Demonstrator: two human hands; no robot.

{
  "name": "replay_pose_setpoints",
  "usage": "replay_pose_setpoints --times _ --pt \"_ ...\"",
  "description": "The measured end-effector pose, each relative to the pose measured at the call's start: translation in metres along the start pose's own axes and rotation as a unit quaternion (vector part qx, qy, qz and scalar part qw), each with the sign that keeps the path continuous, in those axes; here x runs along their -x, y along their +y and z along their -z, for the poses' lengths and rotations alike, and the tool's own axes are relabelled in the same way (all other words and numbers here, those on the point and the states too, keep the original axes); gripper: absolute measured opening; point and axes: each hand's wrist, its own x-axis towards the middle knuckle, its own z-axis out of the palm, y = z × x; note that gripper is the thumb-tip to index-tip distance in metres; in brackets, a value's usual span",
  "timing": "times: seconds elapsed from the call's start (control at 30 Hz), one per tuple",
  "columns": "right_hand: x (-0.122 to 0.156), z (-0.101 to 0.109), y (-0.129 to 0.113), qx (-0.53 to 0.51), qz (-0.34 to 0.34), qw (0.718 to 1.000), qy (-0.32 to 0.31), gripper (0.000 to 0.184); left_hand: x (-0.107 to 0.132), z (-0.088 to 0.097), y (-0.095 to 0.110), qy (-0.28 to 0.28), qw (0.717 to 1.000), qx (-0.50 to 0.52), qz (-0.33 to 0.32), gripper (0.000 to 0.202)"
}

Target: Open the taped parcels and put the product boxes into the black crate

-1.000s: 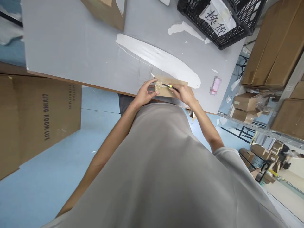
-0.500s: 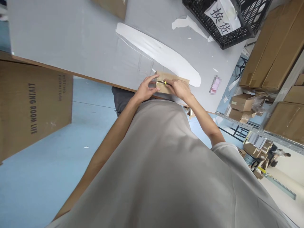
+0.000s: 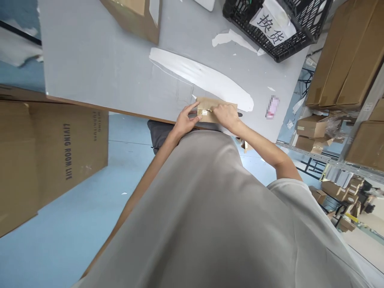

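A small flat brown cardboard parcel (image 3: 217, 103) sealed with clear tape lies at the near edge of the grey table (image 3: 114, 68). My left hand (image 3: 186, 120) pinches the parcel's left end, fingers closed on it. My right hand (image 3: 226, 116) is curled round a small cutter with a yellow and black handle (image 3: 239, 115), its tip pressed onto the taped top of the parcel. My grey shirt fills the lower part of the view.
A black plastic crate (image 3: 279, 28) with a paper label stands at the table's far right. A brown box (image 3: 135, 18) sits at the far edge. White torn strips (image 3: 204, 78) lie on the table. A big carton (image 3: 45, 156) stands at left; shelves of boxes (image 3: 339, 72) at right.
My right hand has slid the cutter leftward across the parcel's top, toward my left hand. The left hand keeps its hold. The head camera has shifted a little.
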Motion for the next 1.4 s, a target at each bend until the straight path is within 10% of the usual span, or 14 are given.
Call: replay_pose_setpoints --times 0.4,0.6,0.87,1.4 --pt "0.051 -0.007 0.084 0.113 -0.04 0.99 -0.072 0.059 -0.002 0.004 -0.003 0.016 0.999 -0.012 0.038 0.089" --pt "0.036 -0.011 0.083 0.097 0.018 0.993 -0.057 0.052 -0.015 0.011 0.03 0.054 0.992 -0.108 0.039 0.08" --pt "0.034 -0.005 0.065 0.085 0.042 0.993 -0.064 0.055 -0.019 -0.003 0.077 0.013 0.962 -0.262 0.068 0.142" --pt "0.066 -0.028 0.116 -0.054 -0.032 0.998 0.002 0.041 -0.018 0.022 0.063 0.0 0.965 -0.251 0.079 0.142"
